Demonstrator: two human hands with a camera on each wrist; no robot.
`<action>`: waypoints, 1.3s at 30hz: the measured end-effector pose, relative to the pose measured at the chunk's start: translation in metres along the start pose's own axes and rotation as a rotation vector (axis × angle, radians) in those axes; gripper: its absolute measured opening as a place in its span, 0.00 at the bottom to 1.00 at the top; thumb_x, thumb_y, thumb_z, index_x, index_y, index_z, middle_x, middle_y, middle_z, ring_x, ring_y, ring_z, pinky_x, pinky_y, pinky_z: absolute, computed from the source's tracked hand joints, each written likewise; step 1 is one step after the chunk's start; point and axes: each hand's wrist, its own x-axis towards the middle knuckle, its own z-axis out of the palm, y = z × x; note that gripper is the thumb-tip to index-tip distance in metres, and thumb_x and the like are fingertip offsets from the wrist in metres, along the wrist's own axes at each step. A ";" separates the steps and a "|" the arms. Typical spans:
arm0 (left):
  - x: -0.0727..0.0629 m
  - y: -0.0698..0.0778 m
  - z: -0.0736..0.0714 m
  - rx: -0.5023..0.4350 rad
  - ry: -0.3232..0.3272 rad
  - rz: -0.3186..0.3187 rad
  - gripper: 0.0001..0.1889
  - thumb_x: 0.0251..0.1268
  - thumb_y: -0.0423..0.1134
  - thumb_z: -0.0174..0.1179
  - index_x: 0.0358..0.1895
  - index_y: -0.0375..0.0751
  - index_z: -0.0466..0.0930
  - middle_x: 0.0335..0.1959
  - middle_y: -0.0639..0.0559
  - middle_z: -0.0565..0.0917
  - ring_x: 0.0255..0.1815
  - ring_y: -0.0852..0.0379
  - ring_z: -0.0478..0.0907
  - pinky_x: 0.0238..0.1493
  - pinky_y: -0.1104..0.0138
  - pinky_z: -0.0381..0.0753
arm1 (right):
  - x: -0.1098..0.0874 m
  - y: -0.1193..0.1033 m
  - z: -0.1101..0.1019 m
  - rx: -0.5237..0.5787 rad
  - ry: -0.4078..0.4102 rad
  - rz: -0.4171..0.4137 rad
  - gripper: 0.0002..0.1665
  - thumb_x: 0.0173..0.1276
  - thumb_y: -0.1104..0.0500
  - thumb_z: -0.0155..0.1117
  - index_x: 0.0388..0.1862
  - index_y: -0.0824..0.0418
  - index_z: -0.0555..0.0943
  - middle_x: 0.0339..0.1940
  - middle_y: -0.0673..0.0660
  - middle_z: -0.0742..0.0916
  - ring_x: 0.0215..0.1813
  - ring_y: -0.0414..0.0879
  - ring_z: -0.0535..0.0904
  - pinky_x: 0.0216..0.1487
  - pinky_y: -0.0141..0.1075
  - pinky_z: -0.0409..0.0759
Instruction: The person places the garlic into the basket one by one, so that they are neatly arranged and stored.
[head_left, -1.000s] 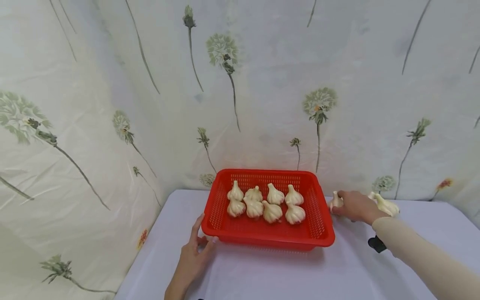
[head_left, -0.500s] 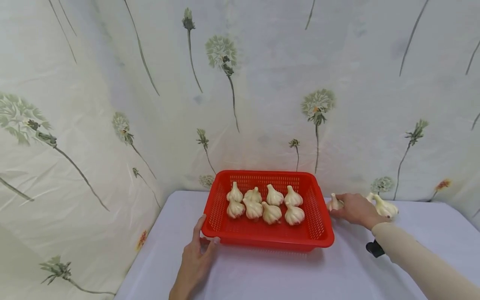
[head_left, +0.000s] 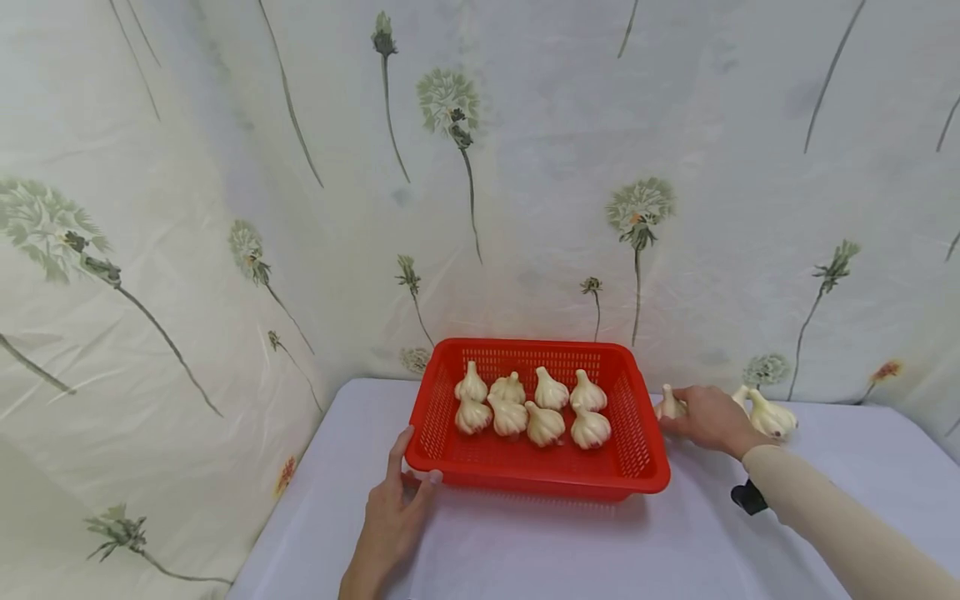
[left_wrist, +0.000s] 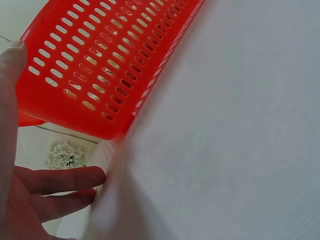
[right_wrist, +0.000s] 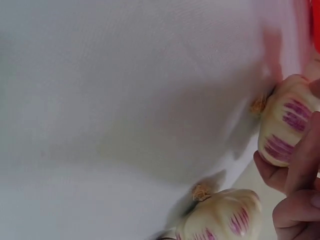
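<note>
My left hand [head_left: 393,517] is at the front left corner of a red plastic basket [head_left: 536,482], one finger along the side and the thumb at the front rim. In the left wrist view, two fingers [left_wrist: 65,180] extend straight below the perforated basket wall. Several garlic bulbs [head_left: 545,425] stand in two rows inside the basket. Just right of the basket, my right hand [head_left: 712,418] grips another garlic bulb [right_wrist: 282,122], its fingers curled around the purple-streaked body. Its root end faces the table in the right wrist view, close over the cloth.
Beyond the right hand lies a garlic bulb [head_left: 772,415], with another bulb [head_left: 740,395] partly hidden behind the hand. A white cloth [head_left: 510,554] covers the table. A dandelion-print curtain [head_left: 525,208] hangs close behind the basket and along the left.
The right hand and its garlic bulb have shifted slightly left and settled beside the basket; over the last half second they hardly move. The left hand stays at the basket corner.
</note>
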 end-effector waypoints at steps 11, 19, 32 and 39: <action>0.000 0.002 -0.001 -0.003 0.000 0.004 0.39 0.72 0.66 0.61 0.81 0.77 0.53 0.33 0.56 0.81 0.35 0.61 0.76 0.38 0.64 0.77 | 0.004 -0.007 -0.007 0.052 0.002 0.012 0.43 0.65 0.44 0.75 0.63 0.77 0.79 0.46 0.69 0.90 0.40 0.53 0.82 0.39 0.49 0.87; 0.000 0.002 -0.001 -0.003 -0.002 0.008 0.39 0.73 0.65 0.61 0.82 0.76 0.53 0.33 0.57 0.81 0.35 0.61 0.76 0.38 0.64 0.77 | 0.003 -0.012 -0.047 0.050 0.059 -0.018 0.41 0.67 0.44 0.76 0.61 0.77 0.79 0.38 0.63 0.88 0.35 0.52 0.79 0.33 0.41 0.80; -0.001 0.001 0.000 -0.010 0.009 0.015 0.39 0.73 0.64 0.61 0.82 0.75 0.54 0.33 0.56 0.83 0.36 0.61 0.76 0.40 0.63 0.77 | 0.011 -0.040 -0.094 0.102 0.169 -0.076 0.42 0.73 0.41 0.70 0.65 0.77 0.77 0.31 0.62 0.88 0.25 0.45 0.80 0.26 0.38 0.80; -0.001 0.002 0.001 -0.009 0.013 0.016 0.39 0.73 0.64 0.61 0.82 0.75 0.53 0.34 0.56 0.85 0.36 0.62 0.77 0.40 0.63 0.78 | 0.015 -0.086 -0.101 0.136 0.210 -0.115 0.36 0.72 0.47 0.69 0.66 0.75 0.79 0.49 0.73 0.90 0.33 0.51 0.84 0.28 0.38 0.79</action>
